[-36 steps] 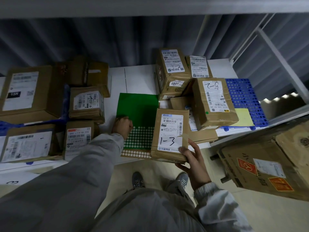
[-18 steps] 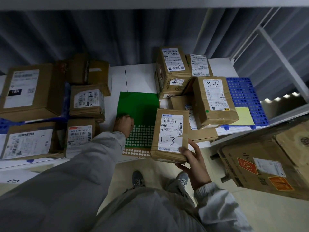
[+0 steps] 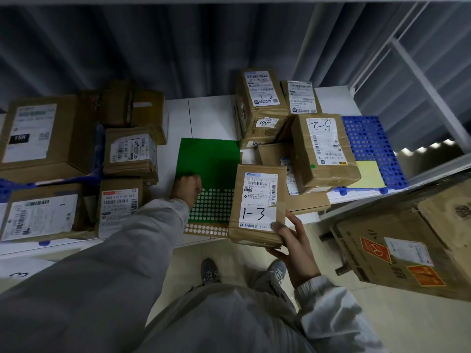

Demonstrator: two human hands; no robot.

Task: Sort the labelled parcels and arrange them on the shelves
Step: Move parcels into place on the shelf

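My right hand grips the lower right corner of a brown parcel whose white label reads "1-3". I hold it upright at the front edge of the white shelf. My left hand rests with curled fingers on the left edge of a green sticker sheet covered in white dots, apparently pinching at it. Parcels marked "2-5" and "3-2" are stacked to the right. On the left lie a parcel marked "1-1" and another marked "1".
A big brown box fills the shelf's far left. Under the right stack lie a blue perforated mat and a yellow sheet. A large worn carton stands on the floor at right, below a white shelf upright.
My left hand has shifted slightly further onto the green sheet. The parcel in my right hand has barely moved.
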